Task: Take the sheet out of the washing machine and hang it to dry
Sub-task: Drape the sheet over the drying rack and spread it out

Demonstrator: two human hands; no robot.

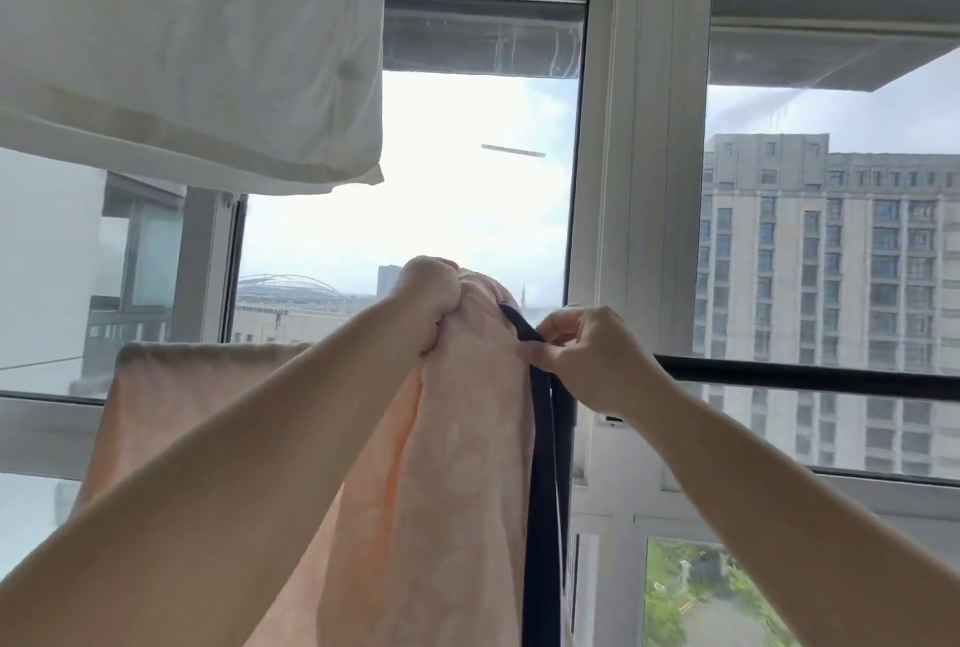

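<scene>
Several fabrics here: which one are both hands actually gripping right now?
The peach sheet in the centre: the left hand bunches its top, and the right hand pinches its dark-trimmed edge. The white bedding hangs untouched at upper left.

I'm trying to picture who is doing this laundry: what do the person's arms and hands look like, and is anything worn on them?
Both arms are bare as far as the picture shows: no sleeves in view. The left hand and the right hand wear no gloves, and no rings, watch or bracelet can be seen. The fingernails look short and unpainted.
</scene>
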